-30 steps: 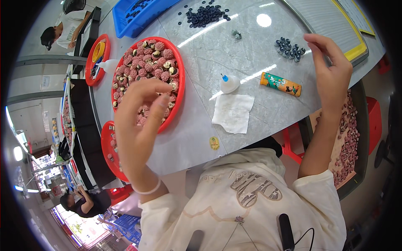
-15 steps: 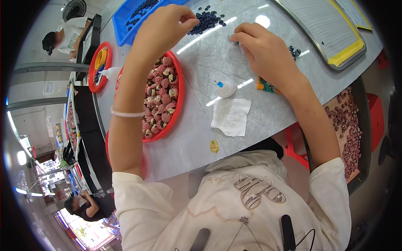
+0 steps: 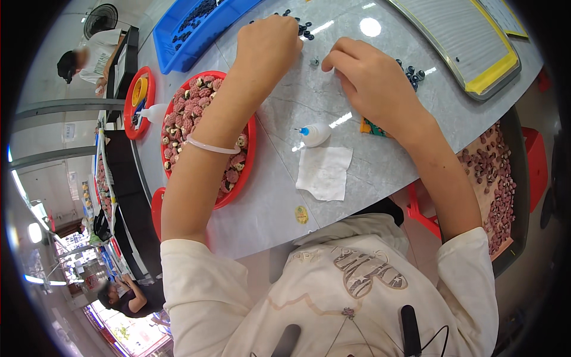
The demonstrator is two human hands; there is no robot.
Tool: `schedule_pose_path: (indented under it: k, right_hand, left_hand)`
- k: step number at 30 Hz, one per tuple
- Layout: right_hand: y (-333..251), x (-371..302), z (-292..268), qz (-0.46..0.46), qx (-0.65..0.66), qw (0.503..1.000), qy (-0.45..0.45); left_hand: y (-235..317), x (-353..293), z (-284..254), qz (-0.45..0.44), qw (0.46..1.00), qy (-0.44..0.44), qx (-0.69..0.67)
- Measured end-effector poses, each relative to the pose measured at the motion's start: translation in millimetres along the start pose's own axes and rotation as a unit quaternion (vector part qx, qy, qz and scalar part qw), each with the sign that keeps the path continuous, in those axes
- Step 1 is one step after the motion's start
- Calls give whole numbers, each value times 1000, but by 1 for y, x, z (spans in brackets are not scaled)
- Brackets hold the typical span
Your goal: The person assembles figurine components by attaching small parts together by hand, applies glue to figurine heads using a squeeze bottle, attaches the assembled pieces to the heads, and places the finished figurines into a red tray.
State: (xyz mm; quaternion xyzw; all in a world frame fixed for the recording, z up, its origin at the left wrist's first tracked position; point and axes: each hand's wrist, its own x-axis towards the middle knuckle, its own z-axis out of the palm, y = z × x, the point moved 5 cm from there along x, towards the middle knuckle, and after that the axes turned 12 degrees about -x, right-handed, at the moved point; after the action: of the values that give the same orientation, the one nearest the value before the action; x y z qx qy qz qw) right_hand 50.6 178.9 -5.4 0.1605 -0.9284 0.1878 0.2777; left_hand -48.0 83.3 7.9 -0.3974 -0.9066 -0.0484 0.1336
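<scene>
Table: left hand (image 3: 270, 44) reaches toward the far edge, over the pile of dark rings (image 3: 306, 30), most of which it covers. Its fingers are turned away from the camera; cannot tell whether they grip anything. The rings lie between the hand and the far edge, right of the blue bin (image 3: 205, 35), itself at the far left corner.

Right hand (image 3: 372, 83): fingers bent, thumb tucked below, tips partly closed. A small grey piece (image 3: 314, 61) sits just beside the fingertips, in the gap between both hands. Contact, or a hold on something else, cannot be told.

A dark bead cluster (image 3: 411, 74) lies behind the right hand, toward the yellow-edged tray (image 3: 458, 47) at the far right corner. A green-and-orange packet (image 3: 373, 127) is partly hidden by the right wrist.

Left edge: red basin (image 3: 252, 149) of pink pieces, left forearm crossing above it. Bottle (image 3: 316, 135), nozzle toward the basin; white cloth (image 3: 324, 172) between it and the near edge. Room to move: bare strip from basin to bottle, running down to the near edge; another right of the cloth, below the right forearm.
</scene>
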Motion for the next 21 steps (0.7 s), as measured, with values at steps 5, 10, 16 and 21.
schedule_pose_path:
  k: [5, 10, 16, 21]
  right_hand:
    - [6, 0, -9, 79, 88, 993, 27]
    - [9, 1, -16, 80, 122, 988, 58]
    - [14, 0, -18, 91, 184, 978, 43]
    - [19, -1, -19, 171, 264, 949, 11]
  left_hand:
    - [5, 3, 3, 6, 1000, -4, 15]
    - [2, -4, -8, 12, 1000, 27, 6]
    - [-4, -24, -48, -43, 966, 54, -247]
    - [13, -69, -97, -192, 877, 27, -440]
